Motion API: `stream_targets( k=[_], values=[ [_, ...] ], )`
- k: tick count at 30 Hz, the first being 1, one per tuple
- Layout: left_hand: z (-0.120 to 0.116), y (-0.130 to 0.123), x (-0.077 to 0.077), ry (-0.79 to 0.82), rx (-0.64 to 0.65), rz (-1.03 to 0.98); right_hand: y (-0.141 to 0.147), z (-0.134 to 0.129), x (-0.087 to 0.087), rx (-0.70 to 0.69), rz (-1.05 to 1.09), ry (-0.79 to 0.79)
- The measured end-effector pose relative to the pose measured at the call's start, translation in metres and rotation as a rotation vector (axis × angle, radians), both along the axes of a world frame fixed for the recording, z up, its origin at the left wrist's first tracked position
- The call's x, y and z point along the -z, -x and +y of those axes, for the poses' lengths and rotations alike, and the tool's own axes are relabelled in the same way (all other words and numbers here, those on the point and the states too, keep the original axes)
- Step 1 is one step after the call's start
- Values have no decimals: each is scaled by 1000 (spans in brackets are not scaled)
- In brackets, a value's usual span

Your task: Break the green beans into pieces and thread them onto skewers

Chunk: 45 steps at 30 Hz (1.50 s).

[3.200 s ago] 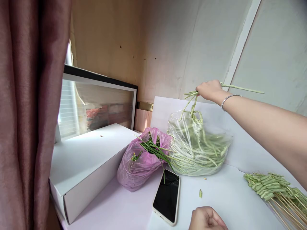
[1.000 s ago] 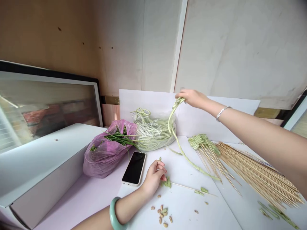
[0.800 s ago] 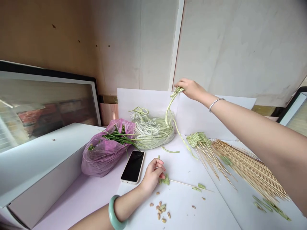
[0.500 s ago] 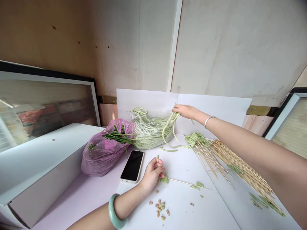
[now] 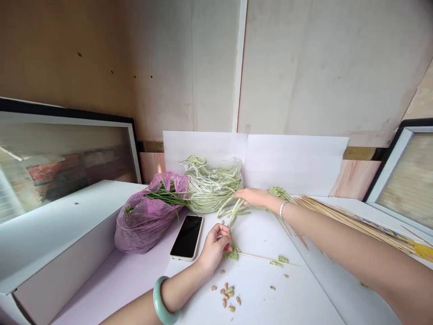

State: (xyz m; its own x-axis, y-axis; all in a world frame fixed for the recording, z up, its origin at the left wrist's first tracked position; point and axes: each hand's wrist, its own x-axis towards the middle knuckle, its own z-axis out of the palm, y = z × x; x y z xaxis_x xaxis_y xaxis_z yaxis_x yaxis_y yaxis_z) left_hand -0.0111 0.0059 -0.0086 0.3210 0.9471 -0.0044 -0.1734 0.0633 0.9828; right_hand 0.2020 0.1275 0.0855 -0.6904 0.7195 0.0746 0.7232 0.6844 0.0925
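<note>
The left hand and the right hand are apart, linked only by one long green bean. The right hand, palm down, grips that bean just above the tabletop, and the bean loops down from it to the left hand. The left hand is curled in a pinch at the end of a bamboo skewer, where a woven bean knot sits, and the skewer runs out to the right, low over the tabletop. A jade bangle circles the left wrist and a silver bracelet the right.

Just beyond the right hand lies a woven green bunch on skewers, at the head of a long spread of bamboo skewers that passes under the right forearm. Tan seeds are scattered below the left hand, and green bean pieces lie beside the skewer. Farther back, a clear plastic bag of coiled beans touches a pink plastic bag of green stalks, and a black-screened phone lies just in front of them
</note>
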Motion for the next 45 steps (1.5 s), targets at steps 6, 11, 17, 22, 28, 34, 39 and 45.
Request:
stream_targets(
  k=[6,11,17,22,28,34,39,45],
  values=[
    [-1,1,-1,-35,-16,27,-13,-25,22,70,128,-26],
    [1,2,0,-80,-16,17,-21,-50,8,193,150,-118],
    [-5,1,-5,-222,21,-20,-8,-108,14,463,138,-234],
    [-17,-3,-9,-413,172,108,6,-156,43,588,115,-222],
    [-21,1,-9,-710,72,367,7,-171,71,492,205,-329],
    [-17,5,-7,-860,113,515,0,-183,85,272,377,-421],
    [-22,8,-6,-940,138,569,5,-189,87,125,476,-397],
    [-31,7,-16,-1003,233,650,14,-193,91,28,548,-397]
  ],
)
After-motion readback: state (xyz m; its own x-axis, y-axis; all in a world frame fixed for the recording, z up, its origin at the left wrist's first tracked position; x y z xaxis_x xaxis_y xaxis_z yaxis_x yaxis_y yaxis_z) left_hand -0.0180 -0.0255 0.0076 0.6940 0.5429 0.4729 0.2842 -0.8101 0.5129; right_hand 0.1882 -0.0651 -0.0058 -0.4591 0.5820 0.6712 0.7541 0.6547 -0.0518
